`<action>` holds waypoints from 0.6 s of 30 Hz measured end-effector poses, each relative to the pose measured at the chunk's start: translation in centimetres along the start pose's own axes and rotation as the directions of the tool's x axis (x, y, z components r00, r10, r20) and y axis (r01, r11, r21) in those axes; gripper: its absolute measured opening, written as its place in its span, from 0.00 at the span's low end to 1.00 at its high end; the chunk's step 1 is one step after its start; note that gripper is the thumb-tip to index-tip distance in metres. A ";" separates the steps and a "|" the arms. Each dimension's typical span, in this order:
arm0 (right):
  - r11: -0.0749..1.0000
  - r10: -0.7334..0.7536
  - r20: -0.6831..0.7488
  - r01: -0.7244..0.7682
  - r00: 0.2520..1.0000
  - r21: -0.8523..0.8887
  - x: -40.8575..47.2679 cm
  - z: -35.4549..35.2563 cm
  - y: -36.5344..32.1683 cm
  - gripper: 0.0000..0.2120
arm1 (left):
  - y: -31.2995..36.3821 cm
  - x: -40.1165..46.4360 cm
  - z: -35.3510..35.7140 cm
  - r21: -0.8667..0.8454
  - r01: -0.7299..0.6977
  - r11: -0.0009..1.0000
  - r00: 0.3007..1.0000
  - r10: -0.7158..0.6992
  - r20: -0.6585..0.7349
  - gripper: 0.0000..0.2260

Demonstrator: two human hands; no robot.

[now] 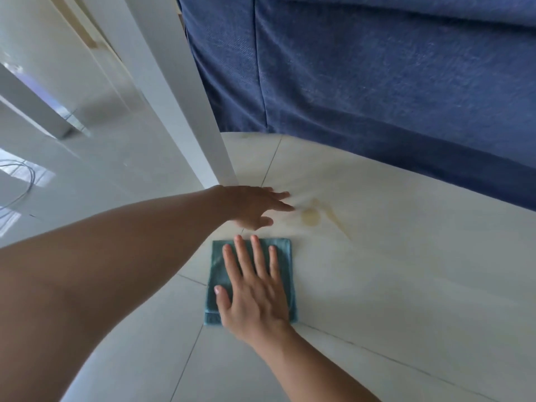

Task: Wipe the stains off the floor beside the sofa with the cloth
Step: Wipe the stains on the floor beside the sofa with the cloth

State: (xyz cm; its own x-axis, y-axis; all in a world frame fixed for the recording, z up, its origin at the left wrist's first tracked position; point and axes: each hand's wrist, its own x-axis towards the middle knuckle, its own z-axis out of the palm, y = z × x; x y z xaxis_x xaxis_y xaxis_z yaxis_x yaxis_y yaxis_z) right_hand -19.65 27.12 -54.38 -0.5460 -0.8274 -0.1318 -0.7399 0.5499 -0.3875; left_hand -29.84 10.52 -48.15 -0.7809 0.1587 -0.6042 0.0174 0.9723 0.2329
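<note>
Folded teal microfibre cloth (251,281), a soft napped rectangle, flat on the glossy pale floor tile (391,285) just short of the yellowish stain (311,217), a round blot with a faint streak trailing off, near the blue woven sofa (377,82). Pinned under the right hand (255,291), fingers spread and palm pressing, nothing gripped; left hand (255,207) open and empty, hovering or resting beside the stain near a white furniture leg (185,91), contact unclear. Wiping apparently about to begin, calling for a firm push forward over the blot.
</note>
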 end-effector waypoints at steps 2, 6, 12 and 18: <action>0.999 -0.046 0.017 0.046 0.999 0.027 0.9 0.8 -2.3 0.36 | -0.1 0.0 0.2 0.004 0.005 1.000 1.000 -0.005 -0.016 0.27; 0.988 -0.146 0.042 0.144 0.988 0.052 -1.4 2.1 -3.9 0.36 | -0.3 0.1 0.4 0.032 -0.007 0.999 0.999 0.008 -0.039 0.27; 0.995 0.024 -0.067 -0.030 0.997 -0.091 -9.2 -1.1 6.3 0.37 | 0.0 -0.5 0.8 0.109 -0.009 0.994 0.998 0.016 -0.061 0.30; 0.686 0.699 -0.271 -0.728 0.662 -0.007 -15.0 -3.9 15.7 0.36 | 0.4 -0.7 0.0 0.135 0.002 0.991 1.000 -0.003 0.005 0.36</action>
State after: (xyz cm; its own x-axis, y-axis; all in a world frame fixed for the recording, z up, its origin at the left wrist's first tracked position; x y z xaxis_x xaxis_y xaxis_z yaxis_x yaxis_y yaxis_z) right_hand -24.61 48.64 -54.98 -0.9850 -0.1320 -0.1107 -0.1130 0.9800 -0.1635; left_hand -29.25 10.78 -47.64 -0.7779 0.1571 -0.6084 0.1004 0.9869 0.1264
